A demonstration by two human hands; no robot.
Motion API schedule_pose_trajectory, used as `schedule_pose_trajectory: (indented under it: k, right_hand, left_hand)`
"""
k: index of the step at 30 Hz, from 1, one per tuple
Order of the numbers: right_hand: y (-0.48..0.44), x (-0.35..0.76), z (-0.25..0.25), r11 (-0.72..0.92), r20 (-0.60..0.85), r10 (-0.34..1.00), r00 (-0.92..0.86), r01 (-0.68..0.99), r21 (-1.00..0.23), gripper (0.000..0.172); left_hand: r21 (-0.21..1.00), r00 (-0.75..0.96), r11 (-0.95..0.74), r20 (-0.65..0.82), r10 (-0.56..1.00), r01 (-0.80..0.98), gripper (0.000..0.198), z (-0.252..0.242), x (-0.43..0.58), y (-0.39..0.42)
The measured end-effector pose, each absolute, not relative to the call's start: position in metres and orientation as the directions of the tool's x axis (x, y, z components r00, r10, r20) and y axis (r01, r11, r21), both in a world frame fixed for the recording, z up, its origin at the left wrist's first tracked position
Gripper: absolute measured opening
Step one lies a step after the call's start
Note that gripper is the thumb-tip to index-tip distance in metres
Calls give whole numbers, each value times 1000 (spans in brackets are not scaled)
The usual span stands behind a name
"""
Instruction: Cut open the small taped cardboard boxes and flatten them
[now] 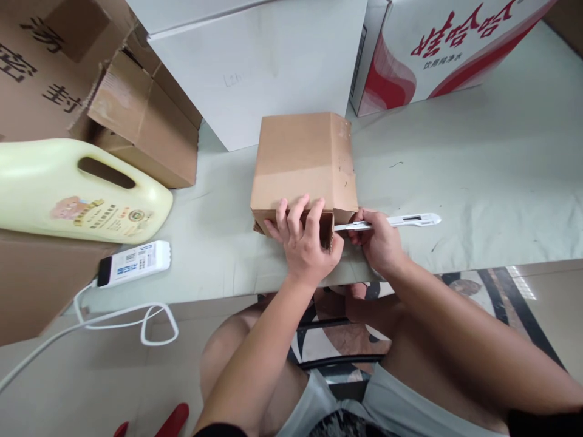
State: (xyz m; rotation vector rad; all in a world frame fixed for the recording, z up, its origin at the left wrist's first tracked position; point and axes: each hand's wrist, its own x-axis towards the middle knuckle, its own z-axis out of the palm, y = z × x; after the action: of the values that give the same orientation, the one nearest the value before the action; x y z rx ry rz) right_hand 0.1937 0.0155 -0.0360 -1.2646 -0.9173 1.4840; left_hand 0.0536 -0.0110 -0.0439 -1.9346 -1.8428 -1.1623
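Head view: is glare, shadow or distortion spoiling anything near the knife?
Head view: the knife's outline reads clearly; a soft shade edge crosses the box; the white box tapers downward in perspective; bright glare marks the floor at right.

A white box [273, 79] stands at twelve o'clock with a red-and-white carton [449, 60] just beside it between one and two, brown cartons [159, 133] at ten, a yellow jug [54, 176] at nine, a corded white block [139, 264] at eight and a red object [175, 420] on the floor [113, 382] at seven.
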Motion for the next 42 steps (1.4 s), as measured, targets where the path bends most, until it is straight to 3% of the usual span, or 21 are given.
schedule_pose_trajectory:
  k: [9,16,36,42]
  right_hand:
    - [18,195,-41,-273,-273,962,-24,-176,-946,26]
    - [18,195,-41,-265,-267,964,-19,-189,-945,29]
    - [18,195,-39,-281,-277,960,-47,-190,-941,25]
    - [17,194,-38,-261,-258,965,-44,-197,-945,27]
  left_hand:
    - [410,-135,-149,587,798,900,54,-41,55,-11]
    - [410,-136,-176,626,768,895,52,-42,56,-12]
    - [378,-79,-187,587,806,907,53,-44,46,-14]
    - [347,-69,-212,645,761,914,50,-40,48,-15]
